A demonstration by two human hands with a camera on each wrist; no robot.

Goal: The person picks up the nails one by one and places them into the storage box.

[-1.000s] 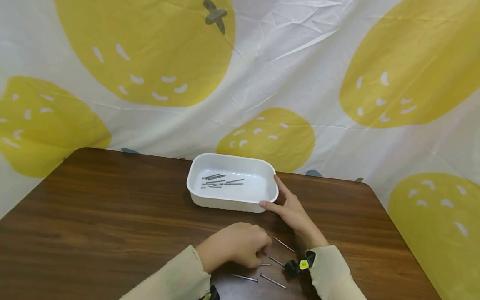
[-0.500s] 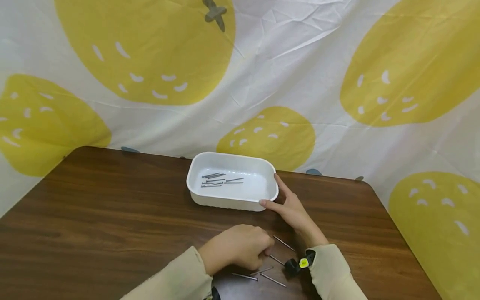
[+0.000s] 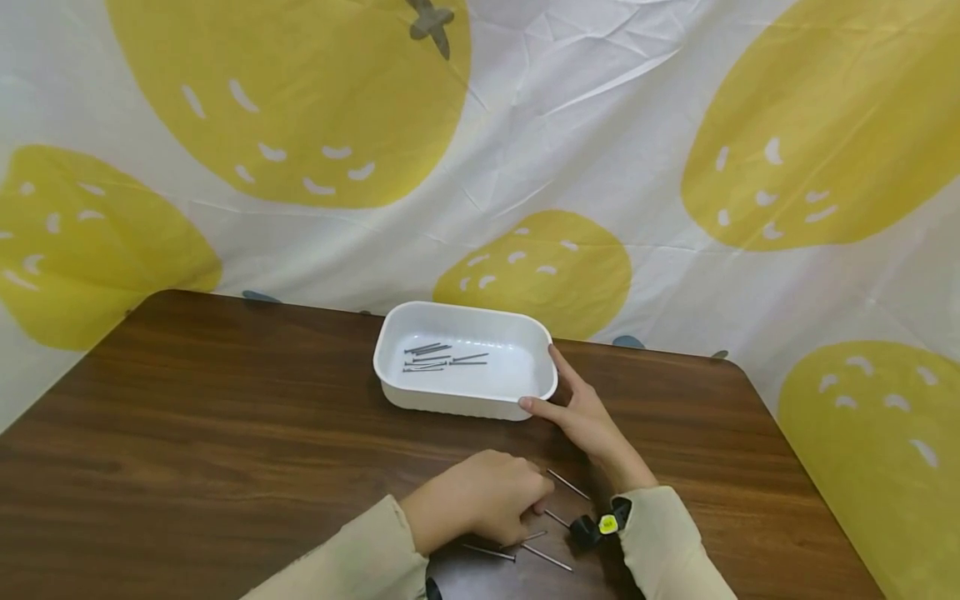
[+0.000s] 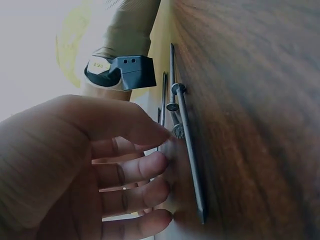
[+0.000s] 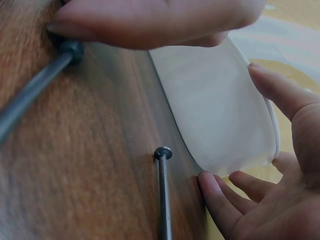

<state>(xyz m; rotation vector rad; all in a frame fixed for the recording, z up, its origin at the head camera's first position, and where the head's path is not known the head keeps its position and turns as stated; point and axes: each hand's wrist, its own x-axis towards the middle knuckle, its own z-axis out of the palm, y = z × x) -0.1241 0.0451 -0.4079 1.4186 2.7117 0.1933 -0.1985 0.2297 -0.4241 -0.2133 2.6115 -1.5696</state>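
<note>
In front of the tray (image 3: 457, 403), a loose nail (image 3: 536, 537) had turned beside the left hand (image 3: 483, 498), its grasp indeterminable; the right hand (image 3: 588, 425) gripped the tray, contents (image 3: 432, 359) unincreased.

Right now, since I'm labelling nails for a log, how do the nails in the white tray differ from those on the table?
The tray nails are bunched toward the left end of the white tray; the table nails lie more scattered on the brown table. The tray nails run mostly sideways, while the table nails point various ways. Both sets are thin, grey and metallic-looking.
</note>
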